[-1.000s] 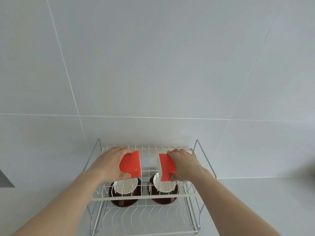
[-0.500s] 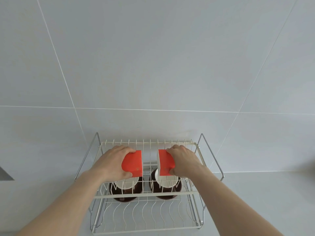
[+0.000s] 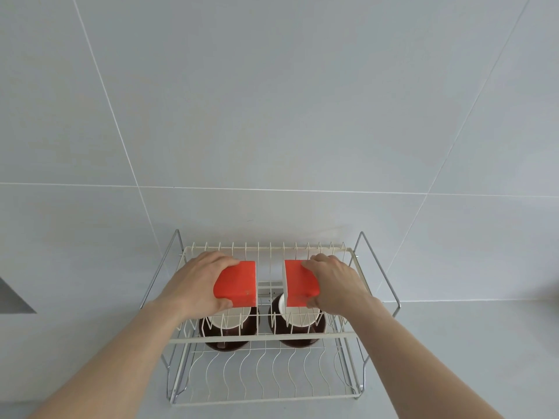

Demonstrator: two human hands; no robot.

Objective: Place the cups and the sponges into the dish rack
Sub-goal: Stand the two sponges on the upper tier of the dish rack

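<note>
A white two-tier wire dish rack (image 3: pixel 263 334) stands against the tiled wall. On its lower tier sit two dark brown cups with white insides, the left cup (image 3: pixel 225 331) and the right cup (image 3: pixel 298 329), side by side. My left hand (image 3: pixel 196 282) grips an orange sponge (image 3: pixel 237 284) standing on edge over the upper tier, above the left cup. My right hand (image 3: pixel 335 282) grips a second orange sponge (image 3: pixel 298 282) with a white layer, above the right cup. Whether the sponges touch the upper wires is unclear.
The rack rests on a pale grey counter (image 3: pixel 453 358) with a grey tiled wall (image 3: pixel 272 116) right behind it. A dark grey shape (image 3: pixel 12 297) shows at the left edge. The front part of the lower tier holds nothing.
Both hands with their sponges have stayed over the upper tier, spreading slightly apart. The view has tilted so the rack appears higher and fuller in the frame.
</note>
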